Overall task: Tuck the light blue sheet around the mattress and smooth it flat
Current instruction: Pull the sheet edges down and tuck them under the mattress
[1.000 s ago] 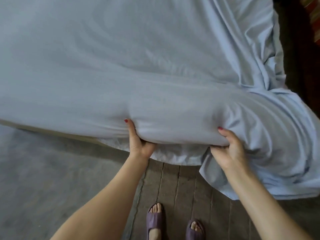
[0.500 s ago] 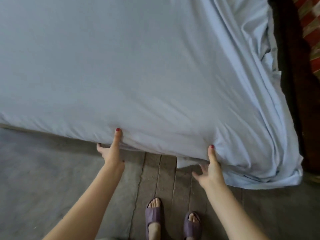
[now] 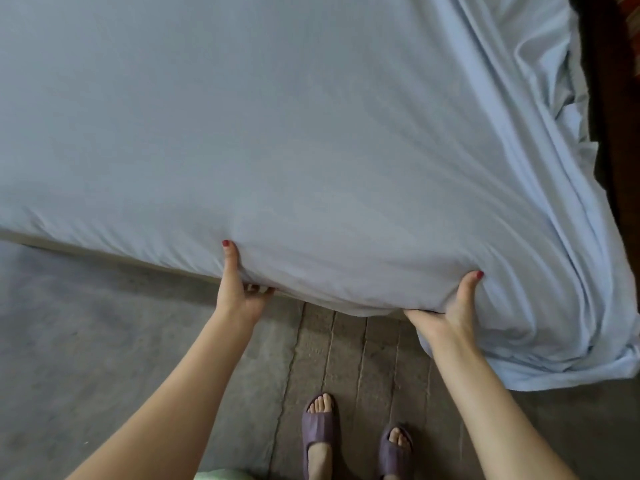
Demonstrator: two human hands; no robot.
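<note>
The light blue sheet covers the mattress and lies mostly flat, with folds running along the right side. Its loose corner hangs bunched down to the floor at the lower right. A beige strip of the mattress edge shows below the sheet on the left. My left hand grips the sheet-covered near edge, thumb on top and fingers tucked underneath. My right hand holds the same edge further right, thumb up on the side, fingers hidden under the cloth.
A dark wooden bed frame runs along the right side. Grey floor and worn planks lie below the bed. My feet in purple slippers stand close to the edge. A pale green item peeks in at the bottom.
The raised edge came down and my fingers briefly spread open. Now both hands hold the edge again with fingers underneath, and the sheet top looks flatter.
</note>
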